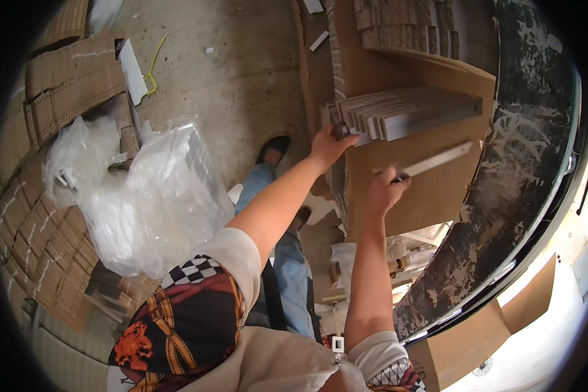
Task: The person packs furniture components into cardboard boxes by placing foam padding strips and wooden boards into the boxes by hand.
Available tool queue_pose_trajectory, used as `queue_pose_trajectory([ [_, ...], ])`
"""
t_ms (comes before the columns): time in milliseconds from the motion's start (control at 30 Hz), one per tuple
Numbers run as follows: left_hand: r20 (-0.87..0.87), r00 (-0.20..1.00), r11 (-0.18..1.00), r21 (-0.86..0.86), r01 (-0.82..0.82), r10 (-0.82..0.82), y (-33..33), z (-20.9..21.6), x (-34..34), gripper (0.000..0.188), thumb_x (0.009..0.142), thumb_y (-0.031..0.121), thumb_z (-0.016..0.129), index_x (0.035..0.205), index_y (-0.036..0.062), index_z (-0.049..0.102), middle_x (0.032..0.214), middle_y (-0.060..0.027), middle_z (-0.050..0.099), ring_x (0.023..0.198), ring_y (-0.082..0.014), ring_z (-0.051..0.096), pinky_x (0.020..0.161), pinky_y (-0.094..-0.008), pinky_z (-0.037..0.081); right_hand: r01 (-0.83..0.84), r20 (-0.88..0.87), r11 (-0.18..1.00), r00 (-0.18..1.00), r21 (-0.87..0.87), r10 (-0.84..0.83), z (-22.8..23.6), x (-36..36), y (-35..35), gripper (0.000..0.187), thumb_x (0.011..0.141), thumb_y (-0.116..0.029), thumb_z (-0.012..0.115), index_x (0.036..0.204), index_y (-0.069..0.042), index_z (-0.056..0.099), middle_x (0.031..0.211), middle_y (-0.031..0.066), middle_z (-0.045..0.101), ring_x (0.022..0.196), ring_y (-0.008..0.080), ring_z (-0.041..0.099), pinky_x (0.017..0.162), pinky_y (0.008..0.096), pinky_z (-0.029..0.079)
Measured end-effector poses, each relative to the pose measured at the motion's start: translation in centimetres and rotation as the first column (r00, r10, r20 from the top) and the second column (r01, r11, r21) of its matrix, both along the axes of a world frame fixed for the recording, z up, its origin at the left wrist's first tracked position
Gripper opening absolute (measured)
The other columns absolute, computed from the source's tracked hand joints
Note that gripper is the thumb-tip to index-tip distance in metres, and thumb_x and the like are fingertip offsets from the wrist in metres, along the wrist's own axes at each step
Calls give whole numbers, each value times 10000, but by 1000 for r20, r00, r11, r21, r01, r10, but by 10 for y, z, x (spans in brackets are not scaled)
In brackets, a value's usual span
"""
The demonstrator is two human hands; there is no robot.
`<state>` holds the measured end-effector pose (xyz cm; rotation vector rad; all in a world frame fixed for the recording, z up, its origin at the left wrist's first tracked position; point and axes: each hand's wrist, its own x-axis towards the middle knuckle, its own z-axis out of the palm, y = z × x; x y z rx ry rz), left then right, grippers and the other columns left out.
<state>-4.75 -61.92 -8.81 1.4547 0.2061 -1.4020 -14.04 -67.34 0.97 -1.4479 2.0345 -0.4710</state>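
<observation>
My right hand is closed around the near end of a flat pale metal strip, which points away to the right and is slightly blurred. Beyond it, my left hand is at the left end of a row of flat grey metal bars packed side by side. Its fingers are bent around something small and dark that I cannot make out, with the thumb against the bar ends. The bars rest on a brown cardboard sheet, and the strip is held above it.
More layered strips sit at the far end of the cardboard. A dark, scuffed curved edge runs along the right. Clear plastic bags and stacked cardboard fill the left. A yellow strap lies on the concrete floor.
</observation>
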Motion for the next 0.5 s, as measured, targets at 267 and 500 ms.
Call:
queue_pose_trajectory([
  [267, -67, 997, 998, -38, 46, -48, 39, 6, -38, 435, 684, 124, 744, 1015, 5, 489, 822, -82, 608, 752, -140, 575, 657, -279, 458, -54, -141, 951, 985, 304, 101, -39, 0, -3, 772, 750, -359, 562, 1306, 85, 262, 1116, 297, 508, 1014, 387, 535, 866, 392, 425],
  [500, -224, 954, 978, -98, 184, -202, 38, 42, -55, 377, 696, 107, 724, 952, 50, 453, 783, -47, 566, 701, -111, 546, 599, -256, 436, -42, 479, 983, 877, 179, -50, -1, -20, -8, 835, 637, -142, 716, 1314, 26, 256, 1029, 168, 540, 904, 249, 570, 791, 325, 472],
])
